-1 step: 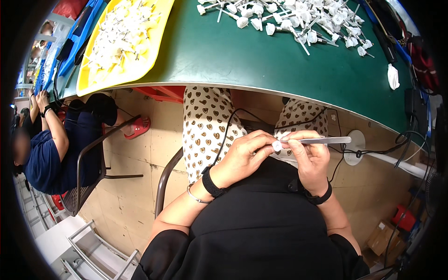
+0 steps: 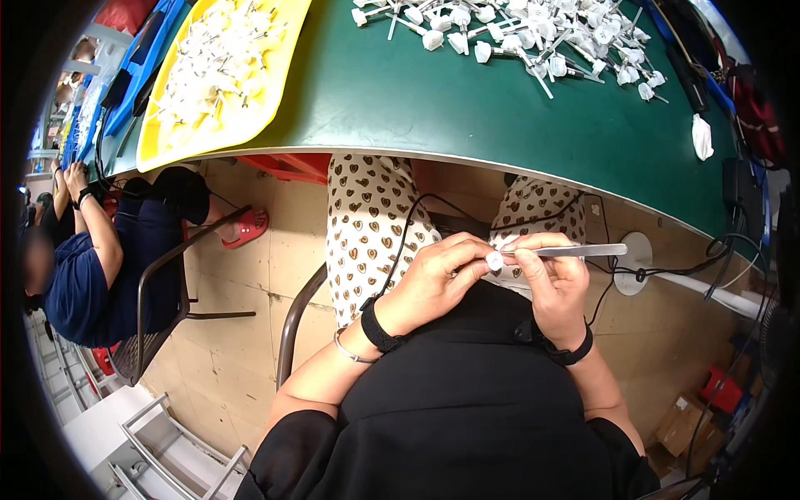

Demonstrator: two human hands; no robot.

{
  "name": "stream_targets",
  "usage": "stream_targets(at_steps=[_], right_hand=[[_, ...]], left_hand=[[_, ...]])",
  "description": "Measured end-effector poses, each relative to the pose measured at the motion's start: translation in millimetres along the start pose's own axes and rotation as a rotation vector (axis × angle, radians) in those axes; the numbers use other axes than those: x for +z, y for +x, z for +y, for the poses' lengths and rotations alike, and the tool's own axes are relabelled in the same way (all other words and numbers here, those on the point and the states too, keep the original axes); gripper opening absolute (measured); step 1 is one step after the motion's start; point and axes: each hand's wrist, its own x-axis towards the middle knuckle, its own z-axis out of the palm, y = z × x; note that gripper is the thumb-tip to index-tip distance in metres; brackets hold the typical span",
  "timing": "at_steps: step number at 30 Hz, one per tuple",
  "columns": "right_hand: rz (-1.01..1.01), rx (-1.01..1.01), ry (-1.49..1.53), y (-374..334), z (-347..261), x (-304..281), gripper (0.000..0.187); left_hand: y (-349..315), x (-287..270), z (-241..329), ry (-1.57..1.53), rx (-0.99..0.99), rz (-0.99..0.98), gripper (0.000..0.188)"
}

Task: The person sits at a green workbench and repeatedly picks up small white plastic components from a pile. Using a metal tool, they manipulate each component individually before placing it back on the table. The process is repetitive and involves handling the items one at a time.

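Observation:
Above my lap, just off the table's near edge, both hands meet. Between thumb and fingers, my left hand (image 2: pixel 443 277) pinches a small white round piece (image 2: pixel 494 261). My right hand (image 2: pixel 553 287) is closed on silvery metal tweezers (image 2: pixel 593 250), whose broad end sticks out to the right. The tweezers' tips are at the white piece, partly hidden by fingers, so I cannot tell whether they grip it. On the table ahead lies a heap of white-headed parts (image 2: pixel 546 37) with thin metal stems.
A yellow tray (image 2: pixel 287 71) of similar white parts stands on the green table (image 2: pixel 392 108) at left. A white crumpled piece (image 2: pixel 702 137) lies near the right edge, by black cables (image 2: pixel 733 242). A co-worker (image 2: pixel 83 275) sits at left. Cardboard boxes (image 2: pixel 687 421) stand lower right.

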Motion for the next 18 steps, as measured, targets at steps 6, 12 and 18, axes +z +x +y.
stream_targets(at_steps=[6,12,18], right_hand=[[-0.029,-0.035,-0.120,0.1,-0.7,-2.6,0.008],[-0.039,-0.073,-0.230,0.3,-3.1,-3.6,0.006],[-0.052,-0.128,-0.287,1.0,-4.8,-3.6,0.005]], left_hand=[[-1.1,1.5,-2.3,0.002,0.009,0.004,0.018],[-1.0,1.6,-1.1,0.008,0.002,0.001,0.017],[-1.2,3.5,-2.7,-0.005,0.021,0.021,0.017]])
